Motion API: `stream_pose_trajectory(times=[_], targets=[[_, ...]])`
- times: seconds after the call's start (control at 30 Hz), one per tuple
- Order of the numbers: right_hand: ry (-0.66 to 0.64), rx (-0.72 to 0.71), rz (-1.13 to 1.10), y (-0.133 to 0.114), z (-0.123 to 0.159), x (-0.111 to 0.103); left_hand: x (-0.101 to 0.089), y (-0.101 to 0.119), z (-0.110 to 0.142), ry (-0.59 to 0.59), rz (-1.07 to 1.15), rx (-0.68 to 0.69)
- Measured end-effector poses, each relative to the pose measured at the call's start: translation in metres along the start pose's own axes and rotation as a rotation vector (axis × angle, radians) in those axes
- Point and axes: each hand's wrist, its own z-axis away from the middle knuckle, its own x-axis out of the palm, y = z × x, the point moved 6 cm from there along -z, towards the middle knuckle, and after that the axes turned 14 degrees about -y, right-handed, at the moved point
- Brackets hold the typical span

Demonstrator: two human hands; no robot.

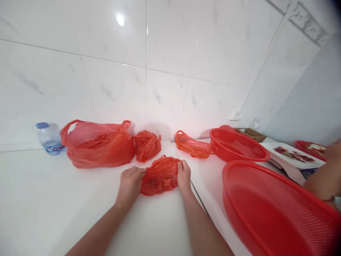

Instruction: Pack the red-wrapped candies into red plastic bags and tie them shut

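A crumpled red plastic bag (160,176) is held between my two hands, just above or on the white tabletop; its contents show only as dark patches. My left hand (130,185) pinches the bag's left edge, fingers closed. On the opposite side, my right hand (183,174) grips the bag with the thumb on top. Right behind it sits a small knotted red bag (147,145). To the left of that stands a large, full red bag (99,145) with its handles up. A flatter red bag (194,145) lies by the wall to the right.
A water bottle (49,138) leans at the far left. On the right are a red basin (237,144), a large red mesh basket (266,209), a cardboard box (252,134) and a white scale (295,158) with red and dark pieces on it. Another person's arm (323,174) reaches in there.
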Motion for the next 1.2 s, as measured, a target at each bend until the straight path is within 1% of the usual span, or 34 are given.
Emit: stream_pose_trajectory(times=[0.07, 0.1, 0.13, 0.17, 0.2, 0.27, 0.3, 0.33, 0.4, 0.43, 0.47, 0.57, 0.6, 0.63, 0.7, 0.8, 0.87, 0.93, 1.0, 1.1, 1.13, 1.2], targets=[[0.115, 0.059, -0.035, 0.012, -0.003, -0.012, -0.015, -0.022, 0.006, 0.167, 0.158, -0.176], [0.144, 0.067, -0.029, 0.014, -0.004, -0.016, -0.020, -0.033, 0.011, 0.226, 0.228, -0.281], [0.158, 0.062, -0.014, 0.013, -0.004, -0.018, -0.022, -0.042, 0.015, 0.257, 0.286, -0.377], [0.173, 0.055, 0.004, 0.010, -0.003, -0.019, -0.023, -0.047, 0.019, 0.261, 0.331, -0.445], [0.191, 0.046, 0.021, 0.005, 0.000, -0.019, -0.022, -0.050, 0.022, 0.247, 0.362, -0.483], [0.235, -0.017, 0.086, -0.013, 0.009, -0.019, -0.020, -0.049, 0.025, 0.217, 0.415, -0.497], [0.255, -0.074, 0.133, -0.025, 0.016, -0.017, -0.018, -0.047, 0.025, 0.204, 0.459, -0.488], [0.272, -0.173, 0.220, -0.041, 0.024, -0.014, -0.015, -0.044, 0.025, 0.187, 0.524, -0.476], [0.273, -0.339, 0.373, -0.069, 0.043, -0.005, -0.007, -0.039, 0.024, 0.138, 0.717, -0.457], [0.233, -0.410, 0.426, -0.081, 0.052, 0.002, -0.003, -0.036, 0.023, 0.110, 0.826, -0.447], [0.159, -0.466, 0.457, -0.089, 0.060, 0.010, 0.001, -0.032, 0.021, 0.082, 0.924, -0.435], [-0.164, -0.582, 0.489, -0.101, 0.078, 0.039, 0.008, -0.020, 0.018, 0.001, 1.125, -0.381], [-0.262, -0.590, 0.502, -0.101, 0.081, 0.046, 0.008, -0.016, 0.017, -0.025, 1.162, -0.361], [-0.334, -0.576, 0.517, -0.098, 0.083, 0.052, 0.007, -0.012, 0.017, -0.047, 1.187, -0.346], [-0.409, -0.499, 0.548, -0.090, 0.080, 0.056, 0.002, -0.005, 0.018, -0.078, 1.207, -0.313], [-0.421, -0.359, 0.604, -0.076, 0.071, 0.053, -0.011, 0.003, 0.023, -0.153, 1.127, -0.267], [-0.400, -0.298, 0.666, -0.070, 0.065, 0.048, -0.018, 0.007, 0.028, -0.256, 0.982, -0.236], [-0.366, -0.277, 0.730, -0.068, 0.059, 0.044, -0.023, 0.010, 0.035, -0.361, 0.766, -0.184], [-0.303, -0.258, 0.779, -0.068, 0.054, 0.037, -0.029, 0.015, 0.040, -0.418, 0.484, -0.065], [-0.176, -0.156, 0.834, -0.066, 0.048, 0.020, -0.036, 0.024, 0.048, -0.422, 0.076, 0.160], [-0.139, -0.122, 0.844, -0.066, 0.047, 0.014, -0.038, 0.026, 0.051, -0.417, -0.020, 0.214], [-0.091, -0.060, 0.852, -0.066, 0.046, 0.003, -0.042, 0.028, 0.054, -0.406, -0.161, 0.275]])
